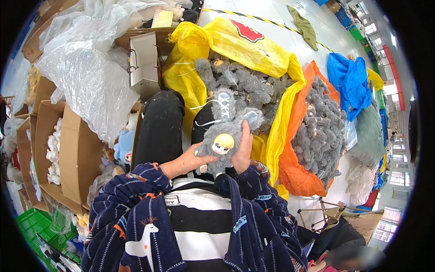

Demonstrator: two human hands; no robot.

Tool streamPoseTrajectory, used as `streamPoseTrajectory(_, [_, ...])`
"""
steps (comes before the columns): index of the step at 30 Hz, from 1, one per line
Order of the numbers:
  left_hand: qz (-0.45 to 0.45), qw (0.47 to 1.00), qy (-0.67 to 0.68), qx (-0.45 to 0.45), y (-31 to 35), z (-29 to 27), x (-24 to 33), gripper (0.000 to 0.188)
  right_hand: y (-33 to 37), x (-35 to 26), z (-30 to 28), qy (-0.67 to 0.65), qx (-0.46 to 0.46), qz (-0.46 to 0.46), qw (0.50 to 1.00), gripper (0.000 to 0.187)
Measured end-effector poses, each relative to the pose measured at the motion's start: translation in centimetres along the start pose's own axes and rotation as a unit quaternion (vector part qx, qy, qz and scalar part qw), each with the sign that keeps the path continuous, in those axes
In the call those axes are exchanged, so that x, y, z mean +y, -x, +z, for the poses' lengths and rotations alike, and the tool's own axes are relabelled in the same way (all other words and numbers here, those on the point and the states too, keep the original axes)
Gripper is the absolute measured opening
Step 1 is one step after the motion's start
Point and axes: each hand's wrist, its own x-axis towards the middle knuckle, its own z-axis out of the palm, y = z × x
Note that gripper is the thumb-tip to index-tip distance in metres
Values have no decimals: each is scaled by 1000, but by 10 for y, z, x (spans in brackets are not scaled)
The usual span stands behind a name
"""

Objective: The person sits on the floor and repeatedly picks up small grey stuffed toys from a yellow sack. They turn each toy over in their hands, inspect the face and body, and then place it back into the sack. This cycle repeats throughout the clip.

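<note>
A grey plush doll (216,132) with a small face, blond hair and long upright ears is held over my lap. One ear carries white criss-cross lacing with loose ends trailing off to the left. My left hand (186,160) grips the doll's lower body from the left side, thumb across the fur below the face. On the other side my right hand (243,148) is closed round its right edge, fingers near the blue-lined ear. Just beyond my hands, an open yellow sack (272,56) holds a heap of similar grey plush dolls (258,86).
Right of the yellow sack stands an orange sack (292,170) full of grey plush pieces. A blue bag (351,84) lies farther right. Clear plastic sheeting (86,68) drapes over cardboard boxes (79,154) at the left, near a green crate (38,229). A folding stool (324,213) is at the lower right.
</note>
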Motion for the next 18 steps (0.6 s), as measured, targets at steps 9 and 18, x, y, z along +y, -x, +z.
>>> streamPoseTrajectory(9, [30, 985, 163, 40, -10, -17, 2, 37, 22, -41, -6, 253, -129, -79, 956, 27])
streamPoseTrajectory(18, [35, 986, 149, 60, -15, -18, 2, 33, 33, -24, -6, 127, -102, 113, 980, 18])
